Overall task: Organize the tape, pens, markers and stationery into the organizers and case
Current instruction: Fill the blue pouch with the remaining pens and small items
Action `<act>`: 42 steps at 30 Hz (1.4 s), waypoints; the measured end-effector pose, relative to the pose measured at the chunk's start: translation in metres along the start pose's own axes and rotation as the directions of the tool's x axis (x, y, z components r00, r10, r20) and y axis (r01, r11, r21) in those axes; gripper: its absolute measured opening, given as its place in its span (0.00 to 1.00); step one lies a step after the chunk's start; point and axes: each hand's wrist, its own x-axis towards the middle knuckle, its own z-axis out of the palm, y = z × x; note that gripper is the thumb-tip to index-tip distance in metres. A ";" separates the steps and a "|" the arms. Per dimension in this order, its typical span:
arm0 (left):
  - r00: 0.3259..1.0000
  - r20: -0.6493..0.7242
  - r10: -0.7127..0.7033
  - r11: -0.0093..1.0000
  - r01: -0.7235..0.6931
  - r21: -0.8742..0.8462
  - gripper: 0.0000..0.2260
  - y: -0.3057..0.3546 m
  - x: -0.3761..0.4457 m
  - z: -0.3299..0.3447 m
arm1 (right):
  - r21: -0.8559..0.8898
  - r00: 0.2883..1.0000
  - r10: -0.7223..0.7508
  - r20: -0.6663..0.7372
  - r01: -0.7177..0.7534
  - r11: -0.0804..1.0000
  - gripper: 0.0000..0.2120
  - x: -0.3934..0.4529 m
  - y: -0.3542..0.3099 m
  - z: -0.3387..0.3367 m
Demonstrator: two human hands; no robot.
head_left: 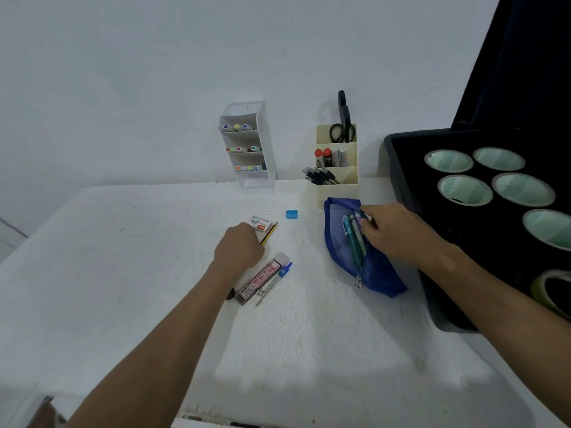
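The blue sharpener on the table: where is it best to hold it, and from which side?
Pinch the sharpener across its two short ends, coming from above. It is a small low block lying flat with free space all round.

Left hand (239,244) fingers hidden; tape roll (553,291) cut off.

Both forearms (173,329) bare, no sleeves or jewellery.
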 end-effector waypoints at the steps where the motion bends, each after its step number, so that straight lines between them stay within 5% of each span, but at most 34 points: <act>1: 1.000 0.016 -0.019 0.999 0.018 0.045 0.07 -0.005 0.000 0.000 | -0.001 1.000 0.000 0.006 0.001 1.000 0.13 0.000 0.000 0.000; 10: 0.999 0.032 0.010 0.992 -0.014 0.123 0.08 -0.004 -0.005 0.000 | 0.042 0.999 0.033 0.004 -0.033 0.999 0.12 0.000 -0.001 -0.001; 15: 0.996 -0.005 0.089 0.996 -0.088 0.031 0.08 0.028 -0.007 -0.013 | 0.050 0.999 0.050 0.009 -0.051 0.997 0.11 0.000 0.001 0.000; 18: 0.985 0.095 0.145 0.984 -0.133 -0.120 0.09 0.059 -0.013 -0.023 | 0.071 0.999 0.049 -0.003 -0.049 0.996 0.11 -0.001 0.001 -0.001; 23: 0.909 0.368 0.195 0.904 -0.021 -0.428 0.09 0.105 -0.029 -0.019 | 0.112 0.998 0.054 -0.028 -0.051 0.992 0.13 -0.001 0.000 -0.002; 28: 0.902 0.385 0.196 0.805 0.077 -0.589 0.03 0.136 -0.035 -0.004 | 0.124 0.997 0.068 -0.037 -0.063 0.990 0.11 0.000 0.002 -0.001; 34: 0.897 0.392 0.205 0.749 0.114 -0.652 0.08 0.153 -0.038 0.000 | 0.145 0.996 0.073 -0.041 -0.066 0.987 0.11 0.002 0.003 0.001; 42: 0.917 0.369 0.150 0.768 0.127 -0.628 0.08 0.120 -0.029 -0.005 | 0.098 0.998 0.066 -0.026 -0.063 0.993 0.12 0.003 0.004 0.002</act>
